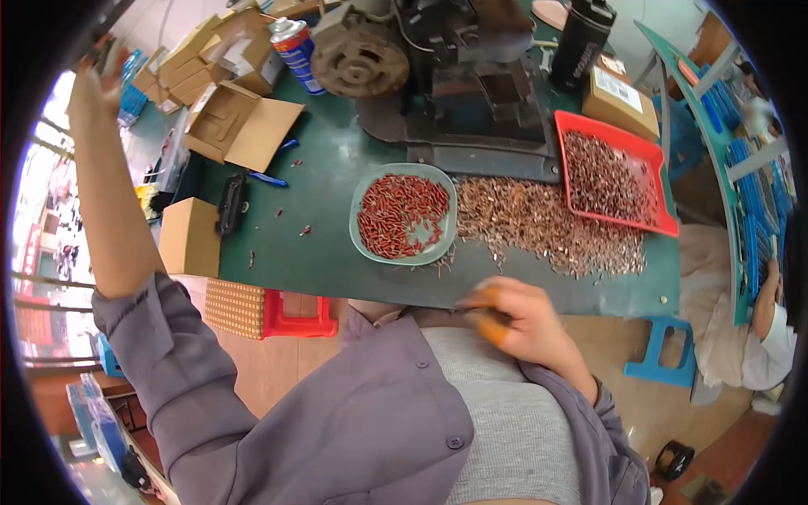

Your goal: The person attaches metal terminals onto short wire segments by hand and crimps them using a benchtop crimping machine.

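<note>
My right hand (532, 313) is closed around orange-handled pliers (491, 326), just off the table's front edge. Their jaws are blurred. Beyond them on the table sits a pale green plastic bowl (357, 220) holding many small red-brown cylindrical pieces (396, 210). A wide heap of similar small pieces with metal ends (526, 217) spreads to the bowl's right. My left hand (97, 88) is raised far out at the upper left, near the cardboard boxes. Its fingers are smeared and dim there.
A red tray (667, 215) of small pieces stands at the right beside a dark machine (488, 101). Open cardboard boxes (231, 130), a spray can (296, 55) and a black bottle (582, 42) line the back. Another person's arm (766, 299) shows at far right.
</note>
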The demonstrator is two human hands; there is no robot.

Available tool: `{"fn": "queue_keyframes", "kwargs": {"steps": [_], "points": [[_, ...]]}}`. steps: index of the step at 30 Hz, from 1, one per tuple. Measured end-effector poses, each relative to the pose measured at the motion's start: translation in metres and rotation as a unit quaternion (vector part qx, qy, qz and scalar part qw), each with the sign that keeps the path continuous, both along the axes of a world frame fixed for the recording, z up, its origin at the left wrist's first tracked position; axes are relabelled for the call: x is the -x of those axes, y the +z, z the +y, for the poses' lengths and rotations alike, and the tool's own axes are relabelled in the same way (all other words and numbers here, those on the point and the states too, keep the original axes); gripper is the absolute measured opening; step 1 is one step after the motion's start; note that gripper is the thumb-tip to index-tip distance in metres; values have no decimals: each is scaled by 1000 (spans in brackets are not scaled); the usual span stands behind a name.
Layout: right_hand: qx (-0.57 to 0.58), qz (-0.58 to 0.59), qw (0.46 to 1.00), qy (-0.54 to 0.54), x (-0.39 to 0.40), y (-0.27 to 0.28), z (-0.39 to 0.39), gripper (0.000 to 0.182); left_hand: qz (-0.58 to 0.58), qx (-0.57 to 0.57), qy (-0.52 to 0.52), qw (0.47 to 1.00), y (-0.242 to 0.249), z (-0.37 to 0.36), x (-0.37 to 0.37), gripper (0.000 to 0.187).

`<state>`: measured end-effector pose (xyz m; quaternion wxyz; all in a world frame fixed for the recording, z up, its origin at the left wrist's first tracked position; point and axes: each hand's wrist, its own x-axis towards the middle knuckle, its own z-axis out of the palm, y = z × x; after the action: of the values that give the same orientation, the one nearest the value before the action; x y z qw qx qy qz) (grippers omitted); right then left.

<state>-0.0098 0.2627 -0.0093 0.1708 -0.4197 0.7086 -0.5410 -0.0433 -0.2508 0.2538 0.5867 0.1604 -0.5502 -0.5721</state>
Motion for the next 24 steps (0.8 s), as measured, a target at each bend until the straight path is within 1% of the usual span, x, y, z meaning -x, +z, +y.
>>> {"fn": "queue_keyframes", "kwargs": {"steps": [1,3,4,6,7,8,9,10,12,13,14,16,18,20,22,24], "points": [[-3,-6,1000,-7,-1,-2,-12,23,7,14,14,1000,-9,15,-7,31],[20,107,991,83,-3,-8,-36,30,12,29,25,999,-23,42,-22,32],[19,105,991,80,-1,-7,-42,30,5,78,32,996,-32,56,-29,33],[-77,165,972,148,1,-6,-51,41,-15,158,42,986,-52,77,-44,33],[-77,163,972,147,0,-6,-54,41,-30,189,45,981,-65,84,-52,32],[-83,184,967,154,-1,-7,-57,45,-34,188,44,981,-81,91,-59,32],[-89,204,961,161,-3,-8,-60,49,-72,234,44,969,-97,99,-66,32],[-91,199,962,161,-5,-7,-61,49,-110,279,43,953,-112,108,-72,33],[-114,214,956,167,-6,-5,-64,54,-113,245,-3,963,-133,141,-76,37],[-114,211,956,168,-7,-7,-66,54,-144,232,-40,961,-142,150,-82,40],[-112,217,957,156,-8,-8,-66,55,-143,221,-84,961,-154,151,-84,42],[-111,221,958,144,-10,-10,-66,56,-189,209,-117,952,-170,161,-88,42],[-119,235,957,122,-10,-12,-63,56,-198,185,-131,954,-186,162,-85,40],[-135,227,957,116,-7,-10,-53,55,-239,160,-152,946,-201,167,-87,38],[-152,220,958,106,0,-12,-36,55,-244,151,-169,943,-211,180,-90,35],[-169,264,948,61,11,-16,-16,55,-254,132,-206,936,-227,189,-94,34]]}}
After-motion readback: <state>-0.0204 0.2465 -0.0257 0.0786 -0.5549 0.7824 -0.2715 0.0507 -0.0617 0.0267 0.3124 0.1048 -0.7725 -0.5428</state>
